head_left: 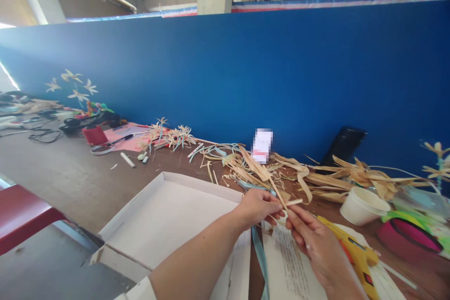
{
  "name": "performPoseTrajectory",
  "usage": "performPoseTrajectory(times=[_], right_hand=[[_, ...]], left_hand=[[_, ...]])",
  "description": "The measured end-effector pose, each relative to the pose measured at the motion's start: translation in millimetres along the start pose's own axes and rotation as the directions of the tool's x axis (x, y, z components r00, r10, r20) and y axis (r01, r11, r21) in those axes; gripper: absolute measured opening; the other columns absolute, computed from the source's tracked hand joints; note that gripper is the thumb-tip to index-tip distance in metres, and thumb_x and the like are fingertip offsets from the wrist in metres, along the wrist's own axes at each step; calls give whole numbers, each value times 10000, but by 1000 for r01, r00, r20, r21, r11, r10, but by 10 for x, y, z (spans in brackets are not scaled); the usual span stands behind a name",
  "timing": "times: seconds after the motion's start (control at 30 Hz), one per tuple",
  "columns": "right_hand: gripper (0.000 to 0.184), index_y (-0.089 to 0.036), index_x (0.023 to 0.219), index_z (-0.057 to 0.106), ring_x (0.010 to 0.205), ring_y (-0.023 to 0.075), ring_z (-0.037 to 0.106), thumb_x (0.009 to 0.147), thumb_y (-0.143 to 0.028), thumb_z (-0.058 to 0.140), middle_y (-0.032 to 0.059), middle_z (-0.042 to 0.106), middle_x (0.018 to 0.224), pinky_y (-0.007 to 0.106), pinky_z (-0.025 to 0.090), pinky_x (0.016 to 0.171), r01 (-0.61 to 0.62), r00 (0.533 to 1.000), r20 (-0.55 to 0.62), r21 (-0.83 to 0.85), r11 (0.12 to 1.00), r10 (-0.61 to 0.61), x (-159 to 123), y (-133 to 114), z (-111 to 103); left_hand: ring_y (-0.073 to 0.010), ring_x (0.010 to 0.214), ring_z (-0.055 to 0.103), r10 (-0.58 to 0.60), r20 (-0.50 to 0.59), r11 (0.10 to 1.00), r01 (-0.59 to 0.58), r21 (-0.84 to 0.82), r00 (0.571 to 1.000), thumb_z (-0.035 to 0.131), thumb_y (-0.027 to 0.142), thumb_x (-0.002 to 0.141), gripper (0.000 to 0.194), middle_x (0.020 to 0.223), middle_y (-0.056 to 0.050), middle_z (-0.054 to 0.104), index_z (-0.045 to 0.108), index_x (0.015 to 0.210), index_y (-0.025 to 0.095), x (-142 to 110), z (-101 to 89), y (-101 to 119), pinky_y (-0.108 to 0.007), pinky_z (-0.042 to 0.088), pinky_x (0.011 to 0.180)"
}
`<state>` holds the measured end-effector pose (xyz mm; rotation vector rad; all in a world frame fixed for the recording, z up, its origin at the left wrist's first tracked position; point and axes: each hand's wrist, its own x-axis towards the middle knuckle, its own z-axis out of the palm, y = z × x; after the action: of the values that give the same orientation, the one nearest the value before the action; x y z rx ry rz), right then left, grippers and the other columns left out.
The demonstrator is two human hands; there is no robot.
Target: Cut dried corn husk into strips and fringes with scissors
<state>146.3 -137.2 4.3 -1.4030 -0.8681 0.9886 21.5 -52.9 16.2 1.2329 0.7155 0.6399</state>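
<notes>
My left hand (258, 208) and my right hand (309, 232) meet above a printed sheet (291, 262). Both are closed, thumbs against fingers, on a thin strip of dried husk (279, 192). The strip slants up and away from the fingertips, and a pale short end sticks out to the right. A yellow glue gun (362, 258) lies just right of my right hand. Under my left forearm is an open white cardboard box (197, 211). Beyond the hands spreads a heap of dried husk strips (242, 168).
A white cup (363, 206) and a pink bowl-like container (408, 239) are at the right. A lit phone (262, 145) leans against the blue partition (211, 70). Finished-looking husk flowers (172, 136) lie farther left. A red chair (24, 215) stands at the table's left edge.
</notes>
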Motion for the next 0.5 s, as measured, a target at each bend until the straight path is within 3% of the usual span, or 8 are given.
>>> performPoseTrajectory(times=[0.1, 0.27, 0.4, 0.5], right_hand=[[408, -239, 1042, 684, 412, 87, 370, 712, -470, 621, -21, 573, 583, 214, 245, 381, 100, 992, -60, -205, 974, -115, 55, 72, -27], [341, -292, 1029, 707, 561, 185, 549, 744, -404, 555, 21, 668, 684, 293, 397, 526, 246, 913, -141, -562, 790, -384, 69, 49, -12], [343, -291, 1029, 706, 675, 223, 591, 745, -390, 541, 35, 690, 740, 315, 420, 589, 220, 879, -224, -595, 773, -422, 52, -8, -12], [406, -270, 1090, 676, 530, 174, 520, 715, -410, 606, 20, 660, 661, 286, 385, 490, 188, 887, -316, -420, 888, -338, 57, -18, -27]], left_hand=[[-54, 472, 494, 5, -67, 997, 0, 81, 998, 635, 240, 655, 138, 612, 0, 592, 583, 658, 112, 19, 10, -15, -190, 458, 481], [-44, 432, 473, -16, -144, 989, 37, 146, 990, 604, 202, 663, 92, 578, 18, 567, 569, 655, 117, 15, 39, -5, -164, 442, 438], [-44, 425, 461, -29, -132, 990, 46, 130, 991, 613, 204, 652, 98, 563, 16, 565, 573, 653, 115, 0, 57, 13, -159, 428, 417], [-54, 444, 464, -43, -132, 995, 54, 82, 990, 611, 209, 648, 102, 565, 2, 574, 586, 640, 110, 13, 44, 4, -169, 431, 414]])
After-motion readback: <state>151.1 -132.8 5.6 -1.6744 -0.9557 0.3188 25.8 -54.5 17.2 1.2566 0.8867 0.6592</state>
